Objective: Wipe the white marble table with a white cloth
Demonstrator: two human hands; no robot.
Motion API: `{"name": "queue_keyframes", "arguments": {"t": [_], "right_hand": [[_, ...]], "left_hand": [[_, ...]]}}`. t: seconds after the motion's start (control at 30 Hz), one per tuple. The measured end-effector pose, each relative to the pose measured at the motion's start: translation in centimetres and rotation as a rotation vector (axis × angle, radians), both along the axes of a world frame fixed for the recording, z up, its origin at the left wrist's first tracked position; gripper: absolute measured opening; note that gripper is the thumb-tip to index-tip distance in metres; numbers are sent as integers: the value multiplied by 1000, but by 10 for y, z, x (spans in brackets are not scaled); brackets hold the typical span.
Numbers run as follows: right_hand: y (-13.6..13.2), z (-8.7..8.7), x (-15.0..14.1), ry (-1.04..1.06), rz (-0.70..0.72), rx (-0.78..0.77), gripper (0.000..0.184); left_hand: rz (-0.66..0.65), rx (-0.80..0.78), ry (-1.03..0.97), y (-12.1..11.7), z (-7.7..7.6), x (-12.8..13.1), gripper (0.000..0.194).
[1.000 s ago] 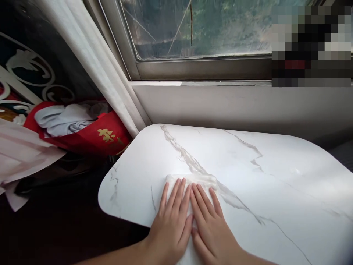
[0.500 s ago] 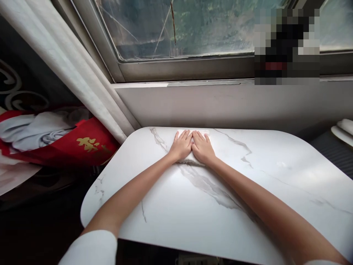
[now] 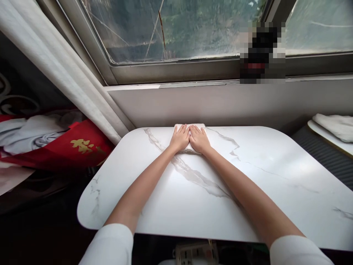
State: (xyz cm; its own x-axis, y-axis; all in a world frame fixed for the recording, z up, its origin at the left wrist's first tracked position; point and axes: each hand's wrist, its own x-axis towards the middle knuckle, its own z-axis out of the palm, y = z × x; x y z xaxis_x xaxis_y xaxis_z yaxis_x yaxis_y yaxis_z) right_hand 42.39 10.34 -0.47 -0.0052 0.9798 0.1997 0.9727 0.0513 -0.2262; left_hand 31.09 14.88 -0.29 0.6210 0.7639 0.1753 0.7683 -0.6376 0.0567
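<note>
A folded white cloth (image 3: 191, 149) lies on a white marble-patterned table (image 3: 176, 206), reaching its far edge by the wall. My left hand (image 3: 180, 138) presses flat on the cloth's left part with fingers stretched out. Beside it, my right hand (image 3: 199, 139) lies flat on the right part, fingers also extended. The two hands touch or nearly touch at the thumbs and index fingers. Both palms are hidden, and the cloth's middle is covered by the hands.
A window (image 3: 176, 33) is above the far wall, with a pale curtain (image 3: 63, 70) at left. Left of the table, a red bag (image 3: 88, 147) holds light cloth. At right, a white cloth (image 3: 335, 127) rests on a board. A power strip (image 3: 197, 254) is below the front edge.
Both hands have pushed the cloth forward, from just short of the far edge right up to it. The camera view has shifted a little to the right.
</note>
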Motion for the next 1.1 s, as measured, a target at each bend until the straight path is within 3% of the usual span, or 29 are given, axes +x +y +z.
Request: {"name": "queue_keyframes", "arguments": {"t": [0.1, 0.23, 0.43, 0.53, 0.6, 0.67, 0.77, 0.87, 0.97, 1.1], "right_hand": [[-31, 0, 3, -44, 61, -8, 57], [-95, 0, 10, -94, 192, -10, 57], [-208, 2, 10, -103, 283, 49, 67], [-247, 3, 4, -98, 296, 74, 76], [-258, 2, 3, -86, 294, 68, 77], [-256, 3, 5, -73, 277, 44, 75], [-226, 4, 19, -29, 199, -37, 63], [-172, 6, 42, 50, 73, -103, 56], [-114, 6, 69, 89, -25, -46, 53], [-55, 1, 104, 49, -23, 11, 52]], "left_hand": [[13, -7, -43, -33, -2, -1, 49], [26, -90, -114, -100, -2, -7, 52], [-196, -300, -223, -201, 11, -42, 56], [-286, -307, -218, -229, 17, -56, 60], [-327, -289, -199, -236, 16, -57, 61], [-354, -264, -181, -232, 14, -49, 60], [-291, -240, -149, -204, 7, -23, 62], [-175, -194, -119, -157, 1, 15, 63], [-119, -105, -106, -105, -3, 54, 57], [-56, -42, -96, -52, -4, 97, 56]]}}
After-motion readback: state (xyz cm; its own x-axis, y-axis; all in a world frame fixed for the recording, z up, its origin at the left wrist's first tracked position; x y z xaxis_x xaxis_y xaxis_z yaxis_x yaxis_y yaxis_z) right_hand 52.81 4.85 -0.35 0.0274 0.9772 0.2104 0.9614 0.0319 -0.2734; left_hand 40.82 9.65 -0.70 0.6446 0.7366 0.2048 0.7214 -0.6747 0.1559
